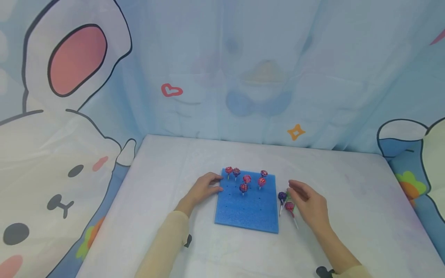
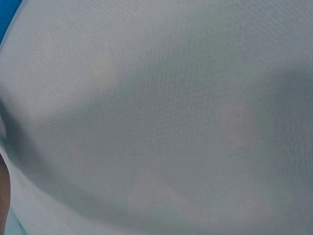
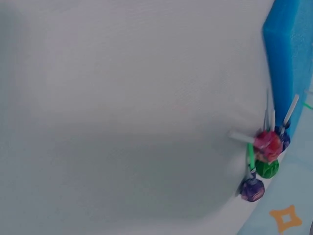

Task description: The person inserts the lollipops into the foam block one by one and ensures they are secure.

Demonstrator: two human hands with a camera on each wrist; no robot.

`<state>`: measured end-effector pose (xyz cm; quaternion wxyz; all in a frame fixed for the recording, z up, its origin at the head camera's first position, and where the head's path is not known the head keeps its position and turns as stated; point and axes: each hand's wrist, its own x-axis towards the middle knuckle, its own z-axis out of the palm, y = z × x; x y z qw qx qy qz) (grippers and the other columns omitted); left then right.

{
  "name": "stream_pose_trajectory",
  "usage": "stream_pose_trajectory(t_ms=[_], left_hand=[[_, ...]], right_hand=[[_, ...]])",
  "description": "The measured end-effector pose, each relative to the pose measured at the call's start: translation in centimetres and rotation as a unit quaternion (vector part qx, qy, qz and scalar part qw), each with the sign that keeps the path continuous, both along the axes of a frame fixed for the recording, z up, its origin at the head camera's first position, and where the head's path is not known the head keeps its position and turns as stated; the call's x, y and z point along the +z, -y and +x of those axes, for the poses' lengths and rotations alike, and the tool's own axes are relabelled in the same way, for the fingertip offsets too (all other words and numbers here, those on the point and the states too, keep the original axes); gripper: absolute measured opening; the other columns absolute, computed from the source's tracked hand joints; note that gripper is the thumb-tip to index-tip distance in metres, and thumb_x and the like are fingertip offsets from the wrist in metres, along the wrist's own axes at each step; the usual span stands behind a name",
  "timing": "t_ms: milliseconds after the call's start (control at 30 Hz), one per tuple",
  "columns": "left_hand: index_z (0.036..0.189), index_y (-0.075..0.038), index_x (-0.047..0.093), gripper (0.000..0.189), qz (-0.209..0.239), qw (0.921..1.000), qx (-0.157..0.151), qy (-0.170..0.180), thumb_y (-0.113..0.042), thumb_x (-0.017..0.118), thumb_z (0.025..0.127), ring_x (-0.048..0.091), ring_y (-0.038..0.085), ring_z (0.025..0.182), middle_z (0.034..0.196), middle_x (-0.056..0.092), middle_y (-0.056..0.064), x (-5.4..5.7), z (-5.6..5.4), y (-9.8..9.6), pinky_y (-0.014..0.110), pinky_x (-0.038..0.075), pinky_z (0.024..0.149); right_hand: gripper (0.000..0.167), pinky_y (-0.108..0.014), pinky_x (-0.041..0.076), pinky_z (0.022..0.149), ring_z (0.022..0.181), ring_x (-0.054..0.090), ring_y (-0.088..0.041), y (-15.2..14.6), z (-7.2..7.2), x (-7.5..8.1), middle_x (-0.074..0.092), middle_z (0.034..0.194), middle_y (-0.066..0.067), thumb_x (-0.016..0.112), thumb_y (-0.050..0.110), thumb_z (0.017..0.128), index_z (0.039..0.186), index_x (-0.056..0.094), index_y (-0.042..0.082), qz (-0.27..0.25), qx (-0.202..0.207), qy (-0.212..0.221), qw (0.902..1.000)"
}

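Observation:
Several lollipops with red and purple wrappers stand upright on their sticks in a blue foam board (image 1: 247, 210), one of them a red lollipop (image 1: 247, 178) near the middle. My left hand (image 1: 203, 189) is at the board's left edge, thumb and fingers spread along it. Beside the board's right edge lies a loose pile: a purple lollipop (image 1: 282, 196), a pink lollipop (image 1: 289, 207) and a green lollipop (image 3: 267, 169). My right hand (image 1: 311, 204) hovers close by the pile, fingers loosely bent, its fingertips overlapping the green one in the head view. Neither hand holds a lollipop that shows.
A white cloth covers the table (image 1: 156, 162). Small holes dot the board's top. Behind the table hangs a light blue curtain (image 1: 208, 112) with cartoon prints, and more printed cloth stands at both sides.

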<state>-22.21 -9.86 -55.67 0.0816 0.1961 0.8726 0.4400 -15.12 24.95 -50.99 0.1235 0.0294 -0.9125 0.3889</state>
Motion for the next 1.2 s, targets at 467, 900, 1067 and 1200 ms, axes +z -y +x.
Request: stream_pose_trajectory(t_ms=[467,900,1067,1200], left_hand=[[0.129,-0.004,0.059,0.043,-0.001,1.0000,-0.001,-0.002,-0.020,0.071,0.091,0.057,0.022,0.120,0.128,0.061,0.009,-0.2,-0.1,0.0,0.032,0.046,0.104],[0.129,-0.004,0.059,0.042,-0.002,1.0000,0.002,-0.001,-0.019,0.070,0.092,0.057,0.023,0.120,0.128,0.061,0.009,0.0,0.0,0.0,0.032,0.046,0.104],[0.129,-0.004,0.059,0.042,-0.002,1.0000,0.005,0.001,-0.019,0.071,0.091,0.057,0.023,0.120,0.128,0.060,0.009,0.2,0.1,-0.1,0.032,0.046,0.104],[0.129,-0.004,0.059,0.043,-0.001,1.0000,0.005,0.006,-0.019,0.071,0.091,0.057,0.022,0.120,0.129,0.060,0.009,0.1,0.0,-0.1,0.031,0.046,0.104]], right_hand=[[0.036,-0.028,0.053,0.089,0.110,0.064,-0.034,-2.1,0.4,-0.7,0.065,0.124,-0.017,0.062,0.024,0.098,0.128,0.061,0.005,0.043,-0.033,0.042,0.9976],[0.038,-0.052,0.052,0.091,0.114,0.059,-0.043,-3.6,-0.1,-2.0,0.061,0.126,-0.024,0.062,0.019,0.098,0.130,0.058,0.000,0.064,-0.062,0.068,0.9937],[0.038,-0.054,0.051,0.092,0.115,0.057,-0.045,-3.8,-0.3,-2.4,0.059,0.127,-0.026,0.061,0.018,0.097,0.130,0.057,-0.002,0.076,-0.071,0.081,0.9912],[0.041,-0.055,0.051,0.092,0.115,0.057,-0.046,-3.9,-0.5,-3.0,0.057,0.128,-0.029,0.061,0.020,0.097,0.130,0.056,-0.004,0.090,-0.072,0.097,0.9886]])
